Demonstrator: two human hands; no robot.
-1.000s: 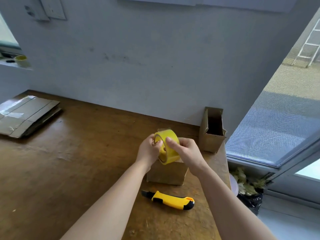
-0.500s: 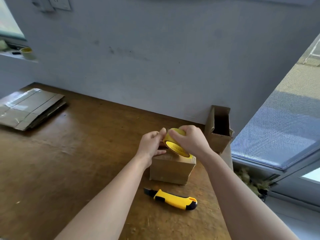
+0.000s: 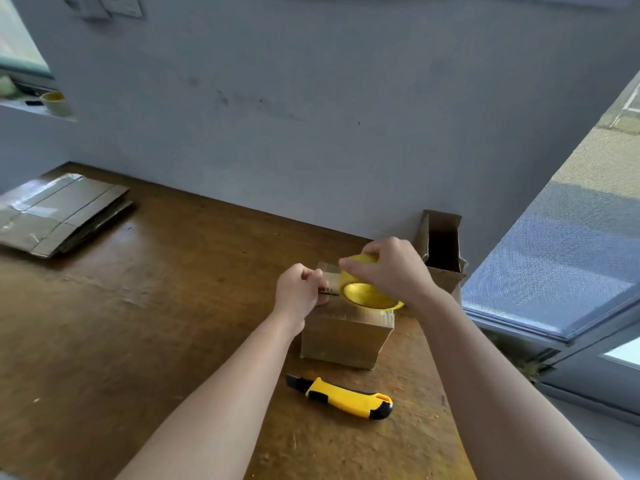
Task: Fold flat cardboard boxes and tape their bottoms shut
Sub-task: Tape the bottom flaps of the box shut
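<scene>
On the box (image 3: 346,336) sits the tape roll (image 3: 367,295) — knife (image 3: 343,398) before it.

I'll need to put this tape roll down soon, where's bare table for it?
Free: the wide table stretch between the flat cardboard stack and the box being taped. Crowded: the right end, where that box, the knife and the open box sit close together.

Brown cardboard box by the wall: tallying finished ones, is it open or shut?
Open: the tall brown cardboard box shows its dark inside.
</scene>
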